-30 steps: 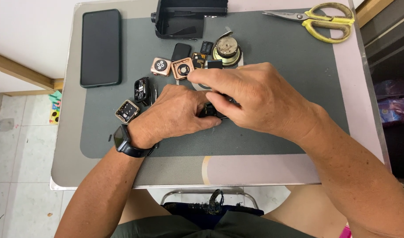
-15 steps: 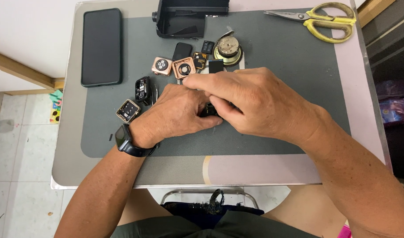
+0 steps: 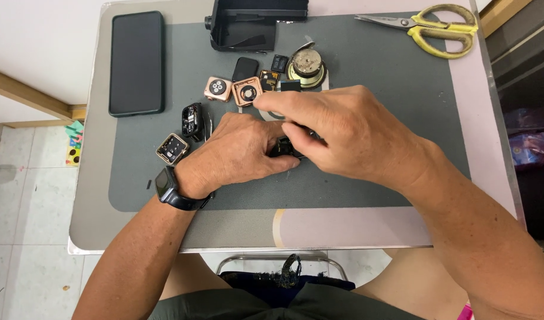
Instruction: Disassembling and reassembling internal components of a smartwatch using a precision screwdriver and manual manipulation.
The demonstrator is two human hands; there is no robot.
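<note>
Both hands meet over the dark mat (image 3: 372, 178) on the tabletop (image 3: 343, 228). The left hand (image 3: 236, 154) and the right hand (image 3: 349, 136) are curled shut around a small black part (image 3: 284, 147), pinched between them. Just past the hands lie two gold watch cases (image 3: 233, 90) and a round metal piece (image 3: 306, 66). A black phone (image 3: 136, 62) lies far off beside the left hand. Yellow scissors (image 3: 435, 26) lie far past the right hand.

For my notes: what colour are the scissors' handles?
Yellow; the scissors show best in the head view, at the table's far right.
</note>
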